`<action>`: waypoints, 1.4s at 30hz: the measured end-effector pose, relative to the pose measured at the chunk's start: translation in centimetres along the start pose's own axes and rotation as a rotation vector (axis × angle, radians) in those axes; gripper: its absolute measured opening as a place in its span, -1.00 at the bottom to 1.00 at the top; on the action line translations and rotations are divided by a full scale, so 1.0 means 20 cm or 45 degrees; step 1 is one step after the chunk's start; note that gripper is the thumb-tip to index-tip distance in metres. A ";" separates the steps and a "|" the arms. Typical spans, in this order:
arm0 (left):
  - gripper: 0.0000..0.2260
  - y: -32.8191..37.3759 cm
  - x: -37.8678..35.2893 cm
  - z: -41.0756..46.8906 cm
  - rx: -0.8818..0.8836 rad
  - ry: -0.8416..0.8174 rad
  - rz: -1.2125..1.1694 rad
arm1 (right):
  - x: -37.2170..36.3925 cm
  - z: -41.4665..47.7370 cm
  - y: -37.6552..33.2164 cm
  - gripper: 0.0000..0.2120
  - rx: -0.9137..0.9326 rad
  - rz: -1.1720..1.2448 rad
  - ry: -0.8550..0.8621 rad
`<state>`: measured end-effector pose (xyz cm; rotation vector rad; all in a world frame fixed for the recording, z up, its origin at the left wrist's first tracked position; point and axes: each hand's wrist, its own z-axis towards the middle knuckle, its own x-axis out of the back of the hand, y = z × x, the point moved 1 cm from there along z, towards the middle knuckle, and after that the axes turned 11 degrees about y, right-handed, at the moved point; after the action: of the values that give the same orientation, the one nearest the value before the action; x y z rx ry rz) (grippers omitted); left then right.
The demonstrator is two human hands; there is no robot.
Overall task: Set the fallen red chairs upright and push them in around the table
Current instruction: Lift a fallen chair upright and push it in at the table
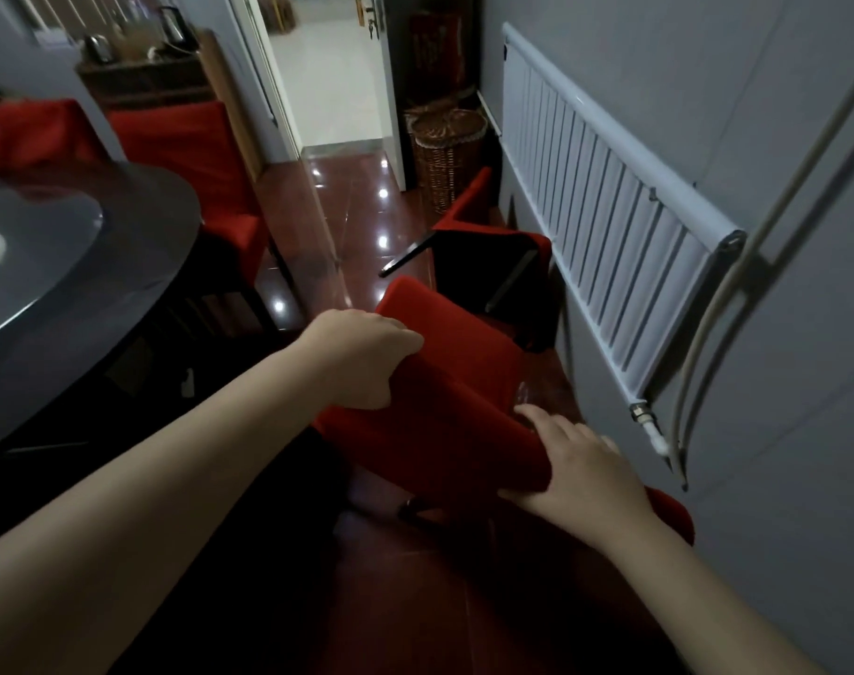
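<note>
The left grip (366, 362) clenches one edge of the near red chair (444, 382), and the right grip (576, 470) holds its other edge. This chair is tilted, between the dark worktop (98, 265) and the radiator (610, 226). Beyond it, a second red chair (468, 207) lies on its side.
</note>
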<state>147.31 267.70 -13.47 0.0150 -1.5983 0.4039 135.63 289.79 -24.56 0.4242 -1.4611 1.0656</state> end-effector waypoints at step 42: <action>-0.54 -0.73 -0.24 -0.41 0.430 0.204 0.011 | -0.05 0.59 -0.53 -0.39 0.416 -0.151 -0.339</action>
<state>159.27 255.09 -14.49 0.2282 -1.3581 0.6615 137.17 274.63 -20.12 0.9040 -1.4730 1.1884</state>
